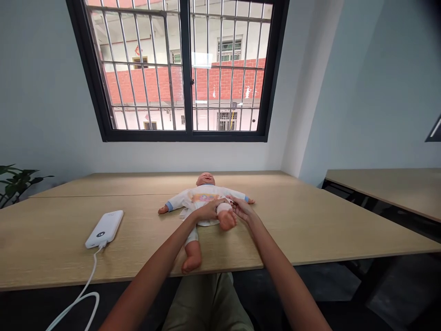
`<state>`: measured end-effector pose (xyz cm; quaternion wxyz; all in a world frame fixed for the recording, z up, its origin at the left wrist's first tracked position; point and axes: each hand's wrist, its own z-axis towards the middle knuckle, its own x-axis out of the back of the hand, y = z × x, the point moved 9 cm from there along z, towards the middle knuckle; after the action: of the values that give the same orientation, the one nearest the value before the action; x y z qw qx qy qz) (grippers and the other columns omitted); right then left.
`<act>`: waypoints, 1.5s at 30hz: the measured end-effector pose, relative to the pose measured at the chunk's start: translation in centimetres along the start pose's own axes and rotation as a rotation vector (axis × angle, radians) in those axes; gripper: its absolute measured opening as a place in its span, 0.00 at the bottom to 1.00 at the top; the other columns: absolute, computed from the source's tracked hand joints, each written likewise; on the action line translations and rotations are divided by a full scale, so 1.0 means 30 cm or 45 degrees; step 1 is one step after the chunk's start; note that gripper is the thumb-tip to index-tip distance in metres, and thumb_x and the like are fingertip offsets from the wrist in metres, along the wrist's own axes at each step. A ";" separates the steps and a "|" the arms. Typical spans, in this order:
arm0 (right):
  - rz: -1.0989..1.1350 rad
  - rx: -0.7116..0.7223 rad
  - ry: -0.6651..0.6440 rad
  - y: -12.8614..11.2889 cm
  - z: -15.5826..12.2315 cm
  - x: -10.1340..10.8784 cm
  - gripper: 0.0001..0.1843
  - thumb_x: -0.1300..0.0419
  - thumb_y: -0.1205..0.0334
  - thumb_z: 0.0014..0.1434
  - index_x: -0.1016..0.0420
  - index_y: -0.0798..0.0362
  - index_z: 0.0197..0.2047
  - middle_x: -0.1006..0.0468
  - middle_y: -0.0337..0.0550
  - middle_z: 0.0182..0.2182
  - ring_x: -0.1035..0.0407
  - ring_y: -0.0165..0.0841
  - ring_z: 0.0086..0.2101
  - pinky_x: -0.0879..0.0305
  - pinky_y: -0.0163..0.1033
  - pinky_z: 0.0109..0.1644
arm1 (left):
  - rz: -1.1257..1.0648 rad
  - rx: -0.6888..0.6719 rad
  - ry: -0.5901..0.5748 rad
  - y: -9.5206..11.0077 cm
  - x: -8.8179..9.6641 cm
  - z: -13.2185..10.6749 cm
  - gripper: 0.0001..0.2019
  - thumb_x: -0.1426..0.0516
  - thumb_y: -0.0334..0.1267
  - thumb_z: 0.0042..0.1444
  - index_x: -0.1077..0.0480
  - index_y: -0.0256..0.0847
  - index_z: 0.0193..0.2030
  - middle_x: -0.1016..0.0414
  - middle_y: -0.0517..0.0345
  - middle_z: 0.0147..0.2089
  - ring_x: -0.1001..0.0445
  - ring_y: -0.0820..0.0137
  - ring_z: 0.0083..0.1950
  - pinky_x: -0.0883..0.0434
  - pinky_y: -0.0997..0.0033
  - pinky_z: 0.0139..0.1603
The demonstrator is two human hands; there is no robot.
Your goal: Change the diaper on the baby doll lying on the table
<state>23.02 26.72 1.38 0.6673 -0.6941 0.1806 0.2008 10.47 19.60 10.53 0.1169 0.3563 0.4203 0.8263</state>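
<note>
A baby doll [203,197] lies on its back on the wooden table, head toward the window and arms spread wide. It wears a white top with blue cuffs and a coloured print, and white trousers. My left hand [209,210] is closed around the doll's raised leg [227,219] from the left side. On the other side of that leg, my right hand [241,209] has its fingers bent together at the white trouser leg; the fingertips are partly hidden. The doll's other leg [192,257] rests bare from about the knee down near the table's front edge.
A white power bank [105,229] lies to the left, with a white cable [90,276] running off the front edge. Leaves of a plant [17,181] show at far left. Another table [386,188] stands to the right. A barred window [188,135] is ahead.
</note>
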 end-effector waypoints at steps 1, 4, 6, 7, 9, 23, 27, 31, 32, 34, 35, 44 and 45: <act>-0.021 -0.017 0.012 0.002 -0.003 0.001 0.03 0.35 0.72 0.53 0.20 0.57 0.32 0.22 0.40 0.26 0.35 0.21 0.21 0.33 0.24 0.26 | 0.068 -0.027 -0.105 0.013 -0.026 -0.005 0.16 0.36 0.36 0.38 0.23 0.44 0.38 0.22 0.52 0.43 0.27 0.55 0.48 0.32 0.56 0.56; -0.080 -0.073 0.023 0.011 -0.011 0.001 0.03 0.35 0.72 0.53 0.20 0.57 0.33 0.25 0.38 0.22 0.36 0.21 0.20 0.34 0.23 0.25 | 0.265 0.021 -0.191 0.003 -0.057 -0.025 0.19 0.37 0.35 0.38 0.23 0.49 0.41 0.23 0.53 0.47 0.30 0.53 0.53 0.38 0.55 0.62; -0.089 -0.079 0.015 0.012 -0.015 -0.002 0.04 0.35 0.72 0.53 0.20 0.57 0.34 0.25 0.38 0.22 0.36 0.21 0.19 0.34 0.23 0.24 | 0.381 0.119 -0.180 -0.030 -0.062 -0.035 0.21 0.35 0.34 0.36 0.23 0.51 0.42 0.23 0.53 0.49 0.31 0.53 0.56 0.41 0.56 0.65; -0.085 -0.071 0.013 0.011 -0.016 -0.004 0.04 0.35 0.73 0.53 0.20 0.57 0.33 0.24 0.39 0.23 0.36 0.21 0.19 0.34 0.23 0.24 | 0.430 0.141 -0.193 -0.041 -0.068 -0.039 0.22 0.35 0.33 0.36 0.23 0.52 0.42 0.24 0.54 0.49 0.32 0.54 0.57 0.42 0.58 0.65; -0.071 -0.055 0.022 0.009 -0.020 -0.005 0.04 0.36 0.74 0.54 0.21 0.57 0.31 0.23 0.40 0.24 0.36 0.21 0.20 0.34 0.23 0.24 | 0.512 0.088 -0.247 -0.045 -0.089 -0.044 0.22 0.35 0.31 0.36 0.24 0.54 0.42 0.24 0.56 0.49 0.32 0.57 0.58 0.43 0.60 0.66; -0.251 0.021 0.096 -0.014 -0.017 0.027 0.04 0.34 0.68 0.52 0.26 0.55 0.32 0.27 0.37 0.22 0.36 0.23 0.21 0.38 0.26 0.23 | 0.300 0.055 -0.008 -0.078 0.015 0.093 0.11 0.45 0.32 0.50 0.24 0.40 0.38 0.21 0.52 0.41 0.26 0.62 0.43 0.31 0.63 0.50; -0.330 0.107 0.109 -0.051 -0.014 0.042 0.09 0.32 0.67 0.47 0.27 0.54 0.32 0.28 0.35 0.21 0.37 0.23 0.20 0.43 0.28 0.21 | 0.563 0.199 0.228 -0.141 0.032 0.156 0.06 0.40 0.36 0.49 0.24 0.38 0.33 0.22 0.54 0.34 0.27 0.65 0.37 0.31 0.67 0.43; -0.404 0.207 0.115 -0.069 -0.006 0.050 0.15 0.31 0.63 0.43 0.29 0.54 0.35 0.28 0.32 0.21 0.36 0.24 0.22 0.42 0.28 0.26 | 0.599 0.264 0.224 -0.182 0.005 0.185 0.05 0.37 0.38 0.45 0.25 0.38 0.26 0.25 0.58 0.26 0.30 0.68 0.32 0.33 0.71 0.36; -0.421 0.235 0.114 -0.071 -0.004 0.049 0.17 0.31 0.61 0.42 0.30 0.53 0.36 0.28 0.32 0.21 0.36 0.24 0.22 0.42 0.29 0.27 | 0.607 0.278 0.219 -0.187 0.005 0.187 0.06 0.37 0.38 0.45 0.26 0.38 0.24 0.27 0.59 0.24 0.31 0.69 0.30 0.34 0.72 0.35; -0.459 0.286 0.118 -0.076 -0.003 0.046 0.18 0.32 0.58 0.42 0.30 0.53 0.36 0.28 0.32 0.22 0.36 0.24 0.23 0.42 0.30 0.27 | 0.623 0.296 0.209 -0.190 0.011 0.188 0.07 0.38 0.38 0.46 0.27 0.37 0.22 0.29 0.60 0.21 0.32 0.70 0.28 0.36 0.73 0.32; -0.478 0.309 0.123 -0.079 -0.003 0.045 0.18 0.32 0.57 0.42 0.31 0.53 0.36 0.28 0.32 0.22 0.37 0.25 0.23 0.42 0.30 0.28 | 0.632 0.305 0.207 -0.190 0.018 0.188 0.07 0.39 0.37 0.47 0.27 0.37 0.22 0.30 0.61 0.21 0.33 0.71 0.28 0.37 0.74 0.32; -0.349 0.420 0.264 -0.156 -0.033 0.082 0.18 0.32 0.54 0.43 0.33 0.51 0.33 0.30 0.32 0.22 0.41 0.25 0.22 0.43 0.32 0.27 | 0.849 0.471 0.338 -0.186 0.058 0.171 0.04 0.43 0.25 0.47 0.30 0.36 0.28 0.26 0.53 0.33 0.29 0.66 0.36 0.38 0.72 0.34; -0.323 0.426 0.259 -0.161 -0.036 0.077 0.19 0.31 0.53 0.43 0.34 0.51 0.34 0.30 0.32 0.23 0.41 0.25 0.22 0.43 0.32 0.27 | 0.884 0.478 0.354 -0.181 0.051 0.168 0.06 0.43 0.25 0.47 0.29 0.37 0.32 0.26 0.51 0.38 0.29 0.64 0.38 0.37 0.71 0.35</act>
<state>27.53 25.89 4.33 0.7714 -0.6076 0.1890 0.0118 12.26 26.80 9.05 -0.2933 0.3770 0.4303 0.7659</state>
